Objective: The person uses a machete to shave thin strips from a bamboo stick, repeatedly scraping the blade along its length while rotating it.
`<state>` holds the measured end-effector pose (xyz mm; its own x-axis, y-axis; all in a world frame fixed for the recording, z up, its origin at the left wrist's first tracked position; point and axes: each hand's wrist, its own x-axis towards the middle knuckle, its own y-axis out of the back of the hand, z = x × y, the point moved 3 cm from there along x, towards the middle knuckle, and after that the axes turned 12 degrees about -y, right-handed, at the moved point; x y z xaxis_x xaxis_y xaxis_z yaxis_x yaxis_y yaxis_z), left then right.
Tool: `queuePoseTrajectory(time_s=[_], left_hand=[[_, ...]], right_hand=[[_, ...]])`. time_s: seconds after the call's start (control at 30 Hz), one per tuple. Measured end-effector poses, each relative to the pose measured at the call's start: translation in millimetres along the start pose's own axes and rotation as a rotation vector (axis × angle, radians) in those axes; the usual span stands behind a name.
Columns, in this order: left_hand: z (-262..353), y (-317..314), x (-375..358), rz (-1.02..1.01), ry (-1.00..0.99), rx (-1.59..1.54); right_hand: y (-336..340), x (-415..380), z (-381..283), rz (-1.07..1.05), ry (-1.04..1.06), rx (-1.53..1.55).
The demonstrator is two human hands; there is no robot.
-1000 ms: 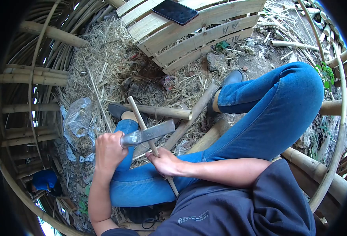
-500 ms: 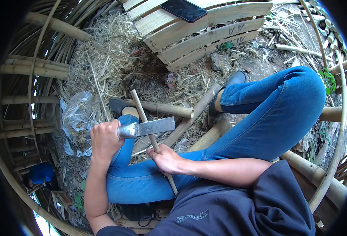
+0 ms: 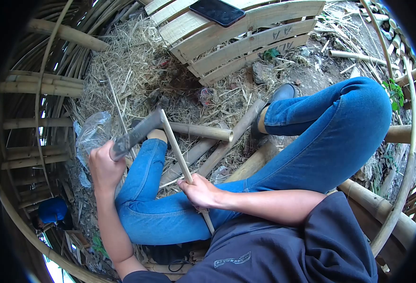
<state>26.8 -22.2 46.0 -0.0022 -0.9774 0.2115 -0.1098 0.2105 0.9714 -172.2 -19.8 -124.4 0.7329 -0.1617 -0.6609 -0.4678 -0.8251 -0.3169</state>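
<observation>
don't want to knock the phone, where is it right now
The phone lies on the slatted crate, by the top edge of the head view, about midway between left and right.

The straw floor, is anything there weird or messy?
Yes, a bit. A crumpled clear plastic bag lies on the straw just past the left hand, looking like litter. Also, a phone lies on the slatted wooden crate, a funny spot for it. I can't see anything spilled.
</observation>
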Motion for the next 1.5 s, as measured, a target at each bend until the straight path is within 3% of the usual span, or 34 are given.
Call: queuePoseTrajectory(time_s=[0.27,0.5,0.73,0.9,1.03,1.3,1.5], left_hand=[[26.7,-30.6,-11.2,-0.274,-0.146,0.005],[21.1,-34.5,-2.8,-0.217,-0.121,0.100],[-29.0,-6.0,13.5,-0.021,0.069,0.322],[2.6,0.0,-0.7,0.026,0.072,-0.033],[41.2,-5.7,-3.3,-0.123,-0.089,-0.026],[48.5,-26.9,-13.1,-0.345,-0.162,-0.002],[32.5,-36.0,-10.9,-0.217,-0.093,0.073]], right_hand=[[1.4,-1.8,-0.4,-0.003,-0.072,0.046],[-1.2,-0.9,1.0,0.037,0.016,-0.020],[-0.9,-2.2,1.5,0.003,0.014,-0.018],[0.4,-2.1,0.6,-0.062,-0.040,0.037],[-0.2,4.4,4.6,-0.050,-0.048,0.051],[1.5,2.3,3.0,-0.050,-0.063,0.057],[1.3,-0.1,2.0,-0.026,-0.021,-0.022]])
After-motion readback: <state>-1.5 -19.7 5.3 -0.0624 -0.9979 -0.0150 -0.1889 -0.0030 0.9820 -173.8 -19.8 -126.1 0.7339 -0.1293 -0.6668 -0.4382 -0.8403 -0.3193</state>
